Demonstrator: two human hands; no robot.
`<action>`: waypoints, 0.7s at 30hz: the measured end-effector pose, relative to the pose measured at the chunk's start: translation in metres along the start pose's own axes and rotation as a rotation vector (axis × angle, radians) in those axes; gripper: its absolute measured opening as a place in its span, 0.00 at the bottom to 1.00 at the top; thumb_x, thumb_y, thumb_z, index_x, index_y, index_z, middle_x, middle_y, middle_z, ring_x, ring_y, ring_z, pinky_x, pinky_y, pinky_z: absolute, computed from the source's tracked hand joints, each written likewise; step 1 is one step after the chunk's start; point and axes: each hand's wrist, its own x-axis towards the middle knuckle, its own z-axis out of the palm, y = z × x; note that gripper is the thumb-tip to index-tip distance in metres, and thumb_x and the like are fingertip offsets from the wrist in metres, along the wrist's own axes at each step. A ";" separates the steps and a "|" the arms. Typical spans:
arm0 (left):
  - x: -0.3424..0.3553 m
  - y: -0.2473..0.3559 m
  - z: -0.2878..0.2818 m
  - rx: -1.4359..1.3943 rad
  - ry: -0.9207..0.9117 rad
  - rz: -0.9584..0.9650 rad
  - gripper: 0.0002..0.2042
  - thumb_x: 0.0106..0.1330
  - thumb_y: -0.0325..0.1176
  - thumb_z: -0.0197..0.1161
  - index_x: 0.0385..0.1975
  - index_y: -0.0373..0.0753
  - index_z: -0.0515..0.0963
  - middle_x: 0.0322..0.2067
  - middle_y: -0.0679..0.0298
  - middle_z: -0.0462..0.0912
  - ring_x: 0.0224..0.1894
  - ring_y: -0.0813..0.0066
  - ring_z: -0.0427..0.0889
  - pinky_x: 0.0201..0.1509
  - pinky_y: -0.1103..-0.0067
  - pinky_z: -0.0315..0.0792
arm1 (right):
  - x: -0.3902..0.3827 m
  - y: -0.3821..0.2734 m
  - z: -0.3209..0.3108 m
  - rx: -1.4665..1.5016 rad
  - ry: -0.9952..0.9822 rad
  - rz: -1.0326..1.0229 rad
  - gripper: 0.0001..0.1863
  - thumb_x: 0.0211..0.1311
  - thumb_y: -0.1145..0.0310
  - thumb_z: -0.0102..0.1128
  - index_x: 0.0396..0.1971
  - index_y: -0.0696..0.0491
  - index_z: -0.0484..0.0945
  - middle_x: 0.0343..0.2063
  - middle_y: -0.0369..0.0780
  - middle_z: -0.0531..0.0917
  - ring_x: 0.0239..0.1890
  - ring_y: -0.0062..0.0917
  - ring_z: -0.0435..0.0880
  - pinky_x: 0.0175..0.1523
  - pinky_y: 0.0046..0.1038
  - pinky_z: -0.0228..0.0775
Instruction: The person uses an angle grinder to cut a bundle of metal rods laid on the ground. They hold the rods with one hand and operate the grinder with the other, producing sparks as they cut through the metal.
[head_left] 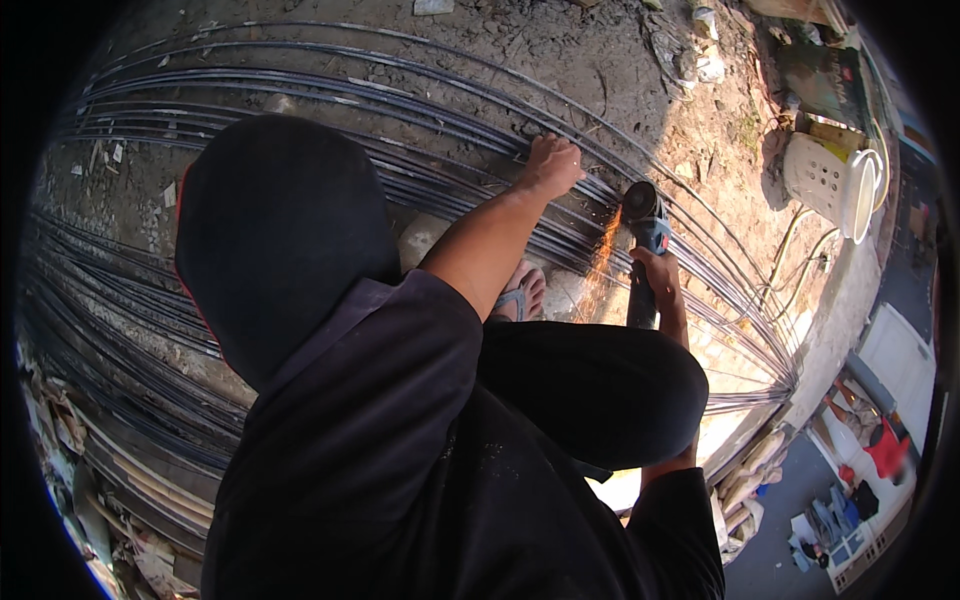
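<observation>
My right hand grips an angle grinder with a blue-grey body. Its dark round disc is at the long steel bars, and orange sparks spray down from it. Farther left, my left hand is closed on the steel bars, just short of the disc; its fingertips are partly hidden. Between my arms a foot in a flip-flop shows beside the bars. A black-clad knee covers the ground below the grinder.
More steel bars lie at the left. A large dark rounded shape with a red edge blocks part of the view. White plastic containers stand at the right by a concrete edge. A person in red is beyond.
</observation>
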 end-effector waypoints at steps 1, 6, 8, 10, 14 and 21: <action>0.000 0.000 0.000 0.002 0.008 0.003 0.18 0.64 0.46 0.70 0.39 0.35 0.86 0.46 0.51 0.84 0.56 0.53 0.79 0.63 0.61 0.68 | 0.002 0.003 -0.001 -0.001 0.000 -0.010 0.15 0.49 0.65 0.70 0.27 0.63 0.81 0.21 0.42 0.81 0.19 0.27 0.81 0.26 0.31 0.72; -0.002 0.000 0.002 -0.016 0.070 0.019 0.18 0.64 0.46 0.70 0.39 0.35 0.86 0.44 0.51 0.85 0.55 0.53 0.79 0.63 0.60 0.68 | 0.007 0.017 0.000 -0.089 0.050 -0.043 0.16 0.48 0.64 0.71 0.26 0.64 0.83 0.21 0.40 0.81 0.19 0.27 0.80 0.26 0.30 0.71; -0.002 0.000 0.002 -0.020 0.053 0.015 0.18 0.64 0.46 0.70 0.39 0.35 0.86 0.44 0.52 0.85 0.56 0.54 0.79 0.63 0.60 0.68 | 0.007 0.016 -0.001 -0.025 0.007 -0.031 0.16 0.47 0.63 0.71 0.26 0.63 0.83 0.21 0.40 0.82 0.20 0.27 0.81 0.28 0.30 0.72; -0.001 0.000 0.002 -0.033 0.038 0.011 0.18 0.64 0.46 0.70 0.40 0.35 0.85 0.45 0.52 0.85 0.56 0.54 0.78 0.63 0.60 0.67 | 0.006 0.010 -0.003 -0.007 -0.005 -0.018 0.16 0.47 0.62 0.71 0.26 0.63 0.82 0.21 0.40 0.82 0.21 0.27 0.81 0.29 0.30 0.72; -0.001 -0.001 0.004 -0.015 0.064 0.018 0.18 0.64 0.46 0.70 0.40 0.36 0.85 0.43 0.52 0.85 0.55 0.53 0.79 0.62 0.61 0.68 | 0.004 -0.004 -0.007 -0.038 -0.025 -0.006 0.16 0.49 0.63 0.70 0.26 0.63 0.82 0.21 0.41 0.81 0.21 0.27 0.81 0.28 0.30 0.72; 0.000 -0.001 0.003 -0.012 0.050 0.013 0.18 0.64 0.47 0.69 0.39 0.36 0.85 0.43 0.51 0.85 0.54 0.53 0.80 0.62 0.60 0.68 | 0.001 0.000 0.002 0.002 0.033 -0.016 0.15 0.51 0.64 0.69 0.29 0.63 0.81 0.21 0.41 0.82 0.21 0.27 0.81 0.27 0.31 0.72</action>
